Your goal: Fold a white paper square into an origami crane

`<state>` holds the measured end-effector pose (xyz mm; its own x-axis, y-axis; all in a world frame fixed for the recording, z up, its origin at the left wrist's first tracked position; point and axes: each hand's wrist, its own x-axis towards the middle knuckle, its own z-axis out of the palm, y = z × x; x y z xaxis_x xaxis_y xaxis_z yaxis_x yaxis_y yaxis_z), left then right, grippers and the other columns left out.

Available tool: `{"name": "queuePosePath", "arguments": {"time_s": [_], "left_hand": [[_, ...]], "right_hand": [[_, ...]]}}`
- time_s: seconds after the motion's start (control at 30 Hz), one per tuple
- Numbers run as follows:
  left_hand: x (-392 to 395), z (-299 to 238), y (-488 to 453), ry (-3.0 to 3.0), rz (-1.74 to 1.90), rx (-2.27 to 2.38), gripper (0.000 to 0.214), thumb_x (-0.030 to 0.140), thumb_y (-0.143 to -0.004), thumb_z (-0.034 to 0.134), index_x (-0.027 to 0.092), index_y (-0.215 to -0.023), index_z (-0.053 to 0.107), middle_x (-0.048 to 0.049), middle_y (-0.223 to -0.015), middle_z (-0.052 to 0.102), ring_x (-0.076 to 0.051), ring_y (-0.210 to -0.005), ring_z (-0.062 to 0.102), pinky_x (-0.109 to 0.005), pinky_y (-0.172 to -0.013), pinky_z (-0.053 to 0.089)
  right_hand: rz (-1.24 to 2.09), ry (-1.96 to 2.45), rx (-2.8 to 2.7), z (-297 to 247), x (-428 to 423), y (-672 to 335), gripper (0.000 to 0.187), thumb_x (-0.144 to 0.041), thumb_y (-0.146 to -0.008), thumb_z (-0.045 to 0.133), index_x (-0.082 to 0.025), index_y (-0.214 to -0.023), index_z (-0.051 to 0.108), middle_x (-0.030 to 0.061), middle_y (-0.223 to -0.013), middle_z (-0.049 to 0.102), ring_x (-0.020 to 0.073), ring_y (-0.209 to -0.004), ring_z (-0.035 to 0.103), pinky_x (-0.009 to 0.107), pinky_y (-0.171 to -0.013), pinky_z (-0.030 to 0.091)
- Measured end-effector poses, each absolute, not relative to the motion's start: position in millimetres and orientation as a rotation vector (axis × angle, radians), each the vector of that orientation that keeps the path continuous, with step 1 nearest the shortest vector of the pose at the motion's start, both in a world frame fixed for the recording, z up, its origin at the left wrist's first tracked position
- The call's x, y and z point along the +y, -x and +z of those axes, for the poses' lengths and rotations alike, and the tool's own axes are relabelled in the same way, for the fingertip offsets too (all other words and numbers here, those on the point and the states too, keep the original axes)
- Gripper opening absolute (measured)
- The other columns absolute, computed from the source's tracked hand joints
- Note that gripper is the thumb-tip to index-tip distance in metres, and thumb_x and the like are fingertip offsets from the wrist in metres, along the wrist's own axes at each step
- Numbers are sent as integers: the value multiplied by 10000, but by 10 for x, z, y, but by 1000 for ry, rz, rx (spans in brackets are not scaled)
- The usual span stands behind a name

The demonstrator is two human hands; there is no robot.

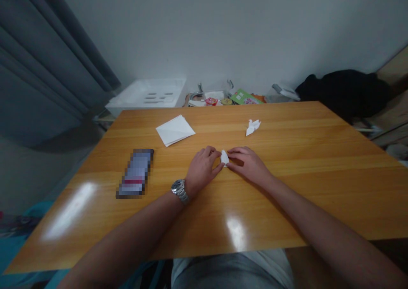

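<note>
As both hands (pixel 202 171) (pixel 248 165) pinch folded paper (pixel 225 157), a paper crane (pixel 253 127) lies beyond.

The fold (pixel 225 157) lies on the desk (pixel 306 187) between the left hand (pixel 202 171) and right hand (pixel 247 165), touching both. A phone (pixel 135 173) lies to its left, a paper stack (pixel 175 130) behind-left, and a paper bird (pixel 253 127) behind-right.
</note>
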<state>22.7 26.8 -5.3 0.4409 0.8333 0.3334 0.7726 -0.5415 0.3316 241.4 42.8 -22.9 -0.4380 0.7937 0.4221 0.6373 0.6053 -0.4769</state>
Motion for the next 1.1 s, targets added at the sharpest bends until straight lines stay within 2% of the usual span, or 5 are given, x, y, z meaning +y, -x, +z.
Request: {"name": "queuePosePath", "arguments": {"time_s": [0.3, 1.1], "left_hand": [[284, -70, -224, -2537, 742, 1376, 245, 350, -967, 583, 213, -1149, 674, -86, -1134, 605, -235, -1023, 598, -395, -930, 510], [303, -84, -210, -2442, 838, 1261, 228, 298, -936, 630, 217, -1149, 642, -78, -1133, 600, -219, -1038, 612, -359, -930, 523]], "right_hand": [[338, 1112, -2231, -202, 406, -2403, 276, -347, -905, 691, -273, -1167, 737, 85, -1160, 711, 285, -1075, 641, 467, -954, 506], [539, 1134, -2125, -231, 448, -2403, 197, -296, -855, 716, -240, -1040, 675, 68, -1084, 724, 270, -1032, 640, 432, -926, 458]]}}
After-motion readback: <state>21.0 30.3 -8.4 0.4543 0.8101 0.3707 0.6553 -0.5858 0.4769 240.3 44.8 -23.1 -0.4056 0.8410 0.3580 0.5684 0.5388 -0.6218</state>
